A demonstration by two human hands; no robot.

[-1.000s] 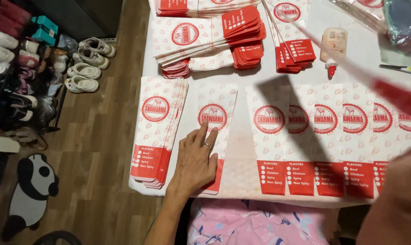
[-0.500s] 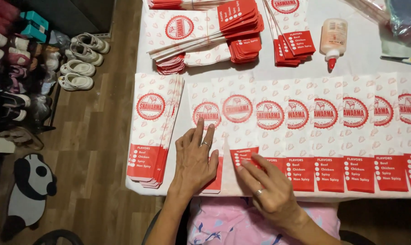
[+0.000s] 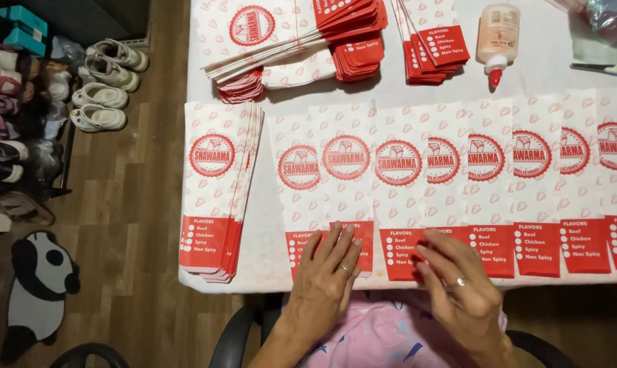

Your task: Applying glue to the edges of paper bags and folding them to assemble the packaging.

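A row of flat white paper bags [image 3: 458,170] with round red emblems and red bottom bands overlaps along the front of a white table [image 3: 271,262]. My left hand [image 3: 325,272] lies flat, fingers spread, on the red bottom band of the two leftmost bags in the row. My right hand [image 3: 458,283] rests beside it with fingertips pressing the red band of the third bag [image 3: 398,184]. Neither hand grips anything. A neat stack of the same bags [image 3: 216,187] lies to the left of my left hand.
Fanned piles of more bags [image 3: 308,41] and folded red-ended ones [image 3: 428,41] sit at the back of the table, with a glue bottle [image 3: 497,37] and scissors [image 3: 605,68] at right. Shoes [image 3: 104,82] and a panda-shaped mat [image 3: 39,286] lie on the wooden floor at left.
Several more bags now lie in the row. My right hand came into view and moved right onto the third bag's red band. My left hand shifted slightly right.
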